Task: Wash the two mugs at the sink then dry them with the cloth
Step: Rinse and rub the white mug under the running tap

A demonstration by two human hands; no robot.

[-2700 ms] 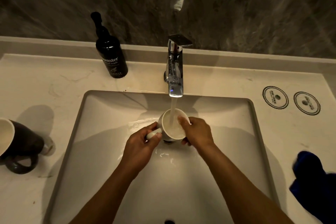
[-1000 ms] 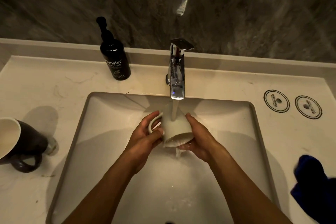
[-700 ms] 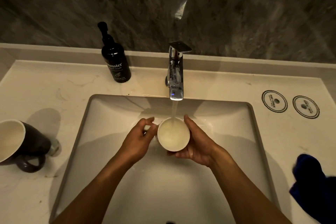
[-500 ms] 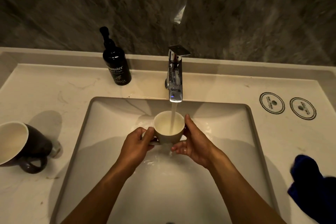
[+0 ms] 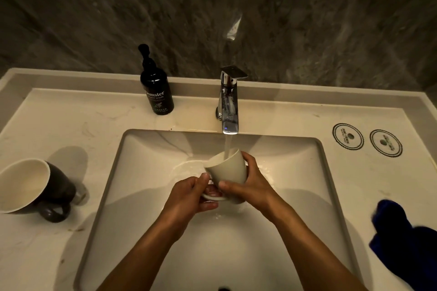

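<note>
The white mug (image 5: pixel 226 169), upright half a second ago, is now tipped mouth-away under the tap (image 5: pixel 229 111); the handle is gripped by the left hand (image 5: pixel 189 194), the body by the right hand (image 5: pixel 250 179); rinsing seems near done, with the dark mug (image 5: pixel 35 189) at left unwashed.

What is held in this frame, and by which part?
The white mug, tilted under the tap: left hand on its handle, right hand around its body near the base.

Glossy chrome metal tap (image 5: pixel 229 101), smooth glazed white mug (image 5: pixel 227 169), soft blue cloth (image 5: pixel 402 238).
</note>
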